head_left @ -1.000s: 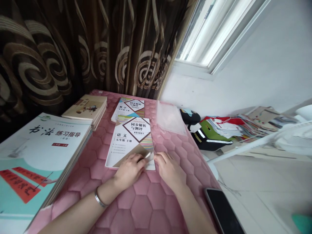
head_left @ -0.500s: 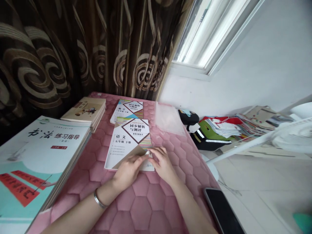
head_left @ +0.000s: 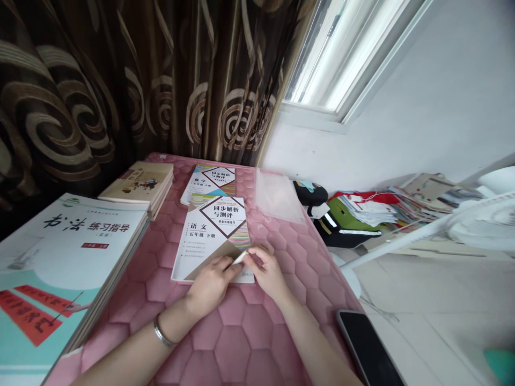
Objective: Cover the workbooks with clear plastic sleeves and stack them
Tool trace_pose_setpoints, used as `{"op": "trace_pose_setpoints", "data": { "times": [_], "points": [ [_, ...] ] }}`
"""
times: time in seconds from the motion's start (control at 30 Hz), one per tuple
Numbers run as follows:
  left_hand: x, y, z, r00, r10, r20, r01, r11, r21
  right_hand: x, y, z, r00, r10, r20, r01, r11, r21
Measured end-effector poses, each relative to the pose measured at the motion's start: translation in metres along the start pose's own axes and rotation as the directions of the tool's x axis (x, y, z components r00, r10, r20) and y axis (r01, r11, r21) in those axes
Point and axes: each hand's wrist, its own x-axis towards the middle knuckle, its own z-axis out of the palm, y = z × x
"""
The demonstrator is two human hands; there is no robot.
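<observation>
A white workbook [head_left: 209, 236] with a brown diamond outline and a brown lower triangle lies flat before me. Over its lower right corner, both hands meet at a small white strip [head_left: 240, 258], whose exact kind I cannot make out. My right hand [head_left: 266, 271] pinches the strip's upper end between thumb and finger. At the lower end, my left hand [head_left: 211, 281] has its fingers curled, with the thumb against the strip; its wrist bears a silver bracelet. Just behind, a similar workbook [head_left: 213, 179] is partly covered by the nearer one.
To the left stand a stack of large books [head_left: 92, 220] and a stack of tan booklets [head_left: 140, 179]. A clear plastic sheet [head_left: 277, 195] lies at the back right of the pink quilted cover [head_left: 229, 343]. A phone [head_left: 368, 348] rests at the right edge, near a white fan [head_left: 402, 244].
More of the white strip shows between my hands now. My right fingers have shifted slightly up and are curled tighter; the workbooks stay in place.
</observation>
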Motion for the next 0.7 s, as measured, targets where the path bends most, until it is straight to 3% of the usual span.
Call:
{"op": "trace_pose_setpoints", "data": {
  "times": [0.17, 0.23, 0.33, 0.43, 0.7],
  "points": [
    [0.0, -0.002, 0.002, 0.998, 0.054, 0.017, -0.054, 0.998, -0.024, -0.004, 0.0, -0.024, 0.999, -0.024, -0.029, 0.025, 0.999, 0.035],
    [0.0, -0.002, 0.001, 0.998, 0.062, 0.024, -0.061, 0.997, -0.04, -0.01, 0.001, -0.038, 0.994, -0.05, 0.095, 0.049, 0.999, 0.016],
    [0.001, -0.002, -0.002, 0.996, 0.086, 0.034, -0.083, 0.994, -0.064, -0.019, 0.004, -0.051, 0.948, -0.032, 0.318, 0.044, 0.999, -0.03],
    [0.001, -0.002, -0.004, 0.993, 0.118, 0.027, -0.117, 0.991, -0.062, -0.023, 0.006, -0.049, 0.922, -0.004, 0.388, 0.026, 0.998, -0.052],
    [0.002, -0.001, -0.006, 0.993, 0.114, 0.024, -0.111, 0.99, -0.083, -0.02, 0.005, -0.042, 0.91, -0.028, 0.413, 0.098, 0.984, -0.149]
  ]
}}
